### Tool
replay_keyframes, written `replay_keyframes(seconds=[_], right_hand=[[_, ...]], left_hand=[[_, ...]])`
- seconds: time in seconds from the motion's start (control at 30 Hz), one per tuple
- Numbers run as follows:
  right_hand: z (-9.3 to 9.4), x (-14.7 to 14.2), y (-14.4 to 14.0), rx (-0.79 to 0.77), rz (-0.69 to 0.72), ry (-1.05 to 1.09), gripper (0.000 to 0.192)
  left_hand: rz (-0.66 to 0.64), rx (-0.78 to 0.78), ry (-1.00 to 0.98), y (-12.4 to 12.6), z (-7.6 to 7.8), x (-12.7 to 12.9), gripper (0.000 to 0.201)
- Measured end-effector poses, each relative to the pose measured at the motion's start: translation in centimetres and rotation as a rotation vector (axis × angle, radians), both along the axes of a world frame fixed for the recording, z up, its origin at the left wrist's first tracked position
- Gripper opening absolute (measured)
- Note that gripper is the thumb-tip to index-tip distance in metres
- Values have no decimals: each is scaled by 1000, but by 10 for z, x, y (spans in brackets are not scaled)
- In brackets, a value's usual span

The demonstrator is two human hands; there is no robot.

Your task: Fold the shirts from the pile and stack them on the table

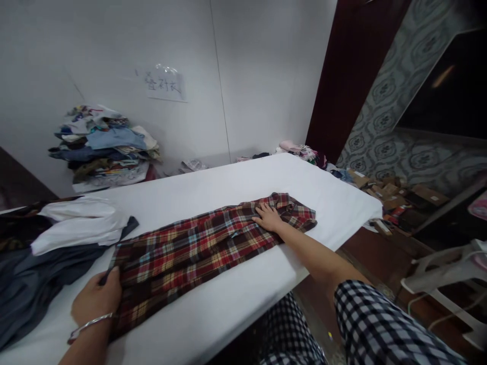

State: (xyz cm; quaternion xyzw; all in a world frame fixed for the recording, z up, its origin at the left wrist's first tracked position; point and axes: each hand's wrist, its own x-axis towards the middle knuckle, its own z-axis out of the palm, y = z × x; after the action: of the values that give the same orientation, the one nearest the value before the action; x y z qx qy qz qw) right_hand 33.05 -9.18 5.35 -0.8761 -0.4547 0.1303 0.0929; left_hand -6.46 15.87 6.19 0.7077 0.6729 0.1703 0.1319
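Note:
A red, brown and yellow plaid shirt (198,248) lies in a long, narrow folded strip across the white-covered table (243,187). My left hand (98,296), with a silver bracelet at the wrist, is closed on the shirt's left end; its fingertips are partly hidden. Toward the right end, my right hand (269,219) rests flat on the cloth with its fingers spread. Bunched fabric shows just beyond that hand.
White cloth (81,223) and dark grey clothing (41,276) lie at the table's left. Behind it stands a tall clothes pile (110,144) against the wall. Cardboard boxes (428,195) and a white plastic stool (449,279) are at the right.

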Motion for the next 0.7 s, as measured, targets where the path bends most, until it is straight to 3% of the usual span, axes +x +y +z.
replay_keyframes(seconds=[0.1, 0.27, 0.37, 0.47, 0.6, 0.7], right_hand=[[1, -7, -4, 37, -12, -39, 71], [-5, -16, -13, 35, 11, -70, 69], [-6, -24, -14, 16, -23, -68, 68], [0, -42, -6, 115, -25, -139, 67], [19, -85, 22, 278, 160, -168, 65], [31, -118, 48, 340, 272, -155, 64]], left_hand=[[55, -18, 40, 0, -1, 0, 71], [17, 2, 6, -4, 1, 1, 62], [-67, -28, -21, -12, 5, 2, 56], [-137, -63, -33, -13, 9, 3, 50], [-101, -98, -38, -4, 13, -1, 40], [-86, -124, -36, -1, 16, -10, 44]])
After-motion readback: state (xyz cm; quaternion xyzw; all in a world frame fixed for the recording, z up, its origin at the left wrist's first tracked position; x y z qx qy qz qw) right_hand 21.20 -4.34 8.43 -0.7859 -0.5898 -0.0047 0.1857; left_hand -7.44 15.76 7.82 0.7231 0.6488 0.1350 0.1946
